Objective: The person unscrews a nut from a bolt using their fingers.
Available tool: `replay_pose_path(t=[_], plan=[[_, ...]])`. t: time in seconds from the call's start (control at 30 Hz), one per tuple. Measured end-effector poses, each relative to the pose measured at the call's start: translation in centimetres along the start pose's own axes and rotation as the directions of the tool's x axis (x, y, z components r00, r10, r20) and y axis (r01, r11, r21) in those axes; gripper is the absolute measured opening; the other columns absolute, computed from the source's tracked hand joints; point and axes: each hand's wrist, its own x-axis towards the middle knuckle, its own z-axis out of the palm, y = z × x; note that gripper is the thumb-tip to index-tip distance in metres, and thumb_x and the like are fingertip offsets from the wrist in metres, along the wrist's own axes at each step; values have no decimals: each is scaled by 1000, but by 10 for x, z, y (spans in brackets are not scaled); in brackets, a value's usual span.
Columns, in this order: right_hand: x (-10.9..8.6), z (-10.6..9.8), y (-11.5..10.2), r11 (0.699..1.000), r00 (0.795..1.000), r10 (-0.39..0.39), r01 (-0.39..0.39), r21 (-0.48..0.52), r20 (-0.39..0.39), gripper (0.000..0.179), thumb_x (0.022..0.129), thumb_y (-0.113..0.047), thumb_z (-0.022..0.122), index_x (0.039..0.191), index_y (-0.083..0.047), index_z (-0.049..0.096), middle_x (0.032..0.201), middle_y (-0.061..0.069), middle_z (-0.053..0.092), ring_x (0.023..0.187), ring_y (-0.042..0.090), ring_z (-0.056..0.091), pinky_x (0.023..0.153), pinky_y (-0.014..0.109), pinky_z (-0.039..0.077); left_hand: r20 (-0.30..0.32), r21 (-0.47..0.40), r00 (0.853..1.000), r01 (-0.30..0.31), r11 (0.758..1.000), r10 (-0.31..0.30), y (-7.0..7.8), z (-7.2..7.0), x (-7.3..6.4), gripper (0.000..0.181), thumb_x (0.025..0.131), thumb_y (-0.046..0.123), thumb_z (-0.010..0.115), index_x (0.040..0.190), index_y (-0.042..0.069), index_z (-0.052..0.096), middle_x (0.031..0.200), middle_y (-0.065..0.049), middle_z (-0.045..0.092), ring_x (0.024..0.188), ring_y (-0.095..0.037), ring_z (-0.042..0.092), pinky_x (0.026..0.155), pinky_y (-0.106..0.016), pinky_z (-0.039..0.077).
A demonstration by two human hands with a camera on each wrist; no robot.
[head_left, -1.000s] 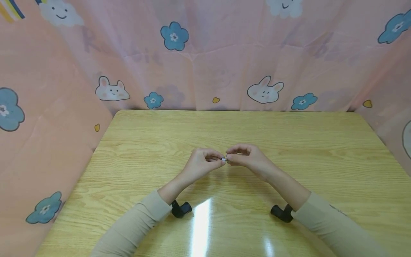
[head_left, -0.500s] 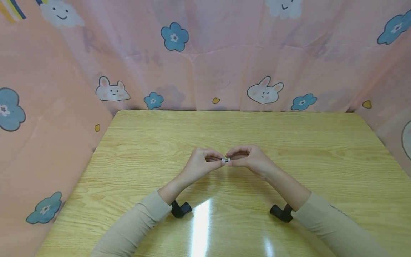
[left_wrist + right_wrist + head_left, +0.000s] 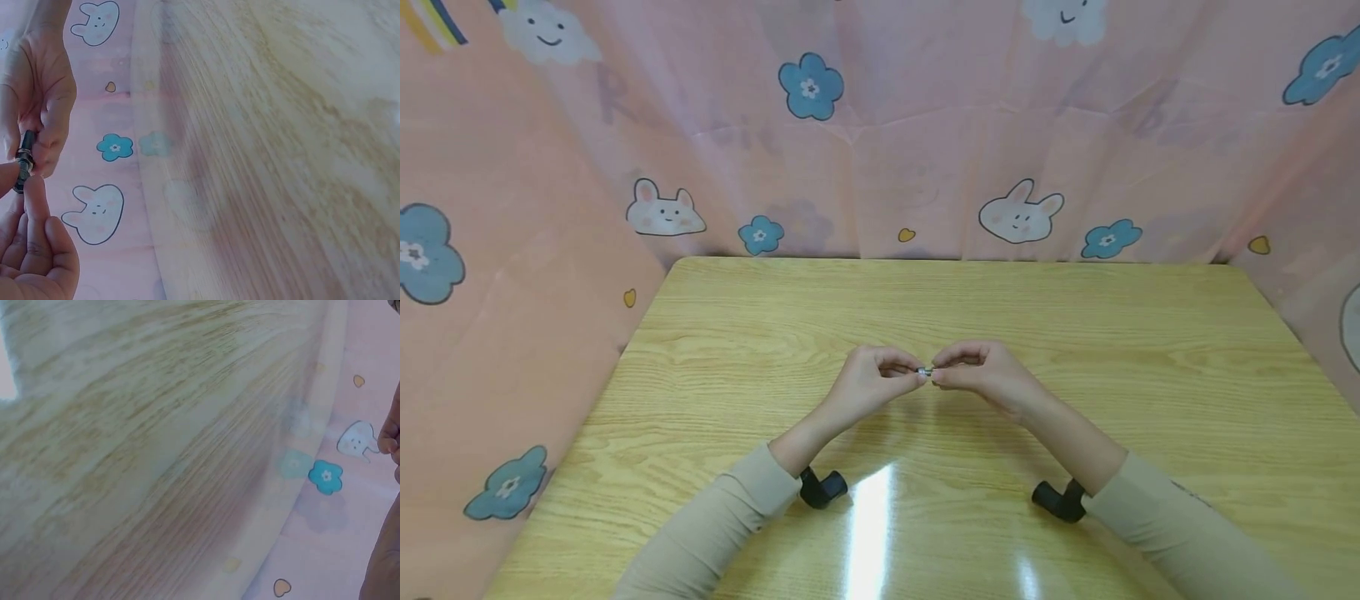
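Note:
A small metal bolt-like piece (image 3: pixel 925 372), silver and dark, is held level above the table between both hands. My left hand (image 3: pixel 874 379) pinches its left end between thumb and forefinger. At the other end, the thumb and fingertips of my right hand (image 3: pixel 988 373) pinch the piece. The left wrist view shows it as a dark rod (image 3: pixel 25 153) with a ring-like band, partly covered by fingertips. Only the edge of a hand (image 3: pixel 382 559) enters the right wrist view, and most of the piece is out of sight there.
The wood-grain table (image 3: pixel 760 308) spreads under both hands, with glare near its front. A pink printed curtain (image 3: pixel 910 150) hangs behind and at the sides. Black wrist-worn cameras (image 3: pixel 823 489) stick out below the sleeves.
My right fingers come slightly off the piece's right end at half a second ago, baring a silver part, then close over it again, a little farther right. The left hand stays put.

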Motion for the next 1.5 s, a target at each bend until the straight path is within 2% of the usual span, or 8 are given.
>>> replay_pose_path(t=[0.2, 0.4, 0.5, 0.63, 0.83, 1.1, 1.33, 1.5], plan=[[0, 1, -1, 999, 1000, -8, 7, -45, -19, 38, 83, -4, 68, 115, 11, 55, 108, 12, 61, 94, 17, 63, 84, 30, 51, 4, -14, 1000, 9, 1000, -9, -7, 1, 1, 16, 86, 5, 65, 98, -6, 68, 93, -13, 68, 83, -20, 64, 72, -26, 53], [1, 4, -1, 999, 1000, 27, -27, 31, -10, 17, 94, -13, 57, 100, 2, 62, 81, 6, 67, 69, 13, 66, 69, 28, 55, -5, -39, 1000, -3, 999, 3, -37, 4, 10, 16, 85, 14, 67, 96, 2, 70, 91, -4, 68, 81, -13, 64, 72, -27, 53], [1, 5, -1, 999, 999, 33, -33, 43, -1, 15, 94, -12, 56, 96, 1, 64, 74, 5, 67, 64, 12, 65, 63, 24, 55, -4, -41, 1000, 0, 999, -1, -38, 3, 11, 17, 86, 15, 67, 96, 1, 70, 92, -6, 69, 81, -13, 64, 73, -27, 53], [0, 3, 0, 1000, 1000, 5, -5, 21, 1, 10, 90, -7, 60, 96, -1, 65, 85, 6, 68, 74, 13, 66, 73, 28, 54, -5, -39, 1000, 1, 999, -1, -36, 3, 10, 18, 86, 14, 68, 98, 1, 70, 93, -7, 69, 81, -14, 64, 72, -26, 53], [-1, 2, -2, 998, 1000, -27, 26, -66, -7, 29, 86, -8, 66, 109, 7, 57, 103, 10, 62, 91, 17, 63, 85, 32, 50, -7, -32, 1000, -5, 999, 4, -36, 3, 10, 18, 85, 13, 68, 99, 0, 70, 94, -10, 69, 82, -16, 64, 72, -27, 53], [2, 5, -1, 996, 997, 52, -55, -65, -55, 25, 91, -19, 61, 99, 5, 61, 76, 5, 66, 66, 13, 65, 67, 29, 55, -7, -55, 1000, -27, 998, 27, -37, 4, 10, 17, 86, 12, 67, 96, 0, 70, 92, -8, 69, 81, -14, 64, 72, -27, 53], [-1, 3, 3, 991, 998, -37, 31, -130, -45, 38, 81, -7, 71, 114, 5, 55, 108, 20, 58, 90, 18, 62, 81, 32, 52, -2, -67, 1000, -15, 998, 15, -39, 5, 10, 16, 85, 11, 67, 96, 0, 70, 91, -8, 69, 80, -14, 64, 72, -27, 54], [-2, 3, 2, 991, 998, -28, 22, -131, -49, 41, 88, -17, 66, 118, 7, 52, 101, 15, 62, 86, 22, 64, 79, 34, 53, -8, -59, 1000, 3, 998, -3, -39, 5, 10, 17, 86, 13, 68, 96, 0, 70, 92, -8, 69, 82, -16, 64, 73, -27, 53]])
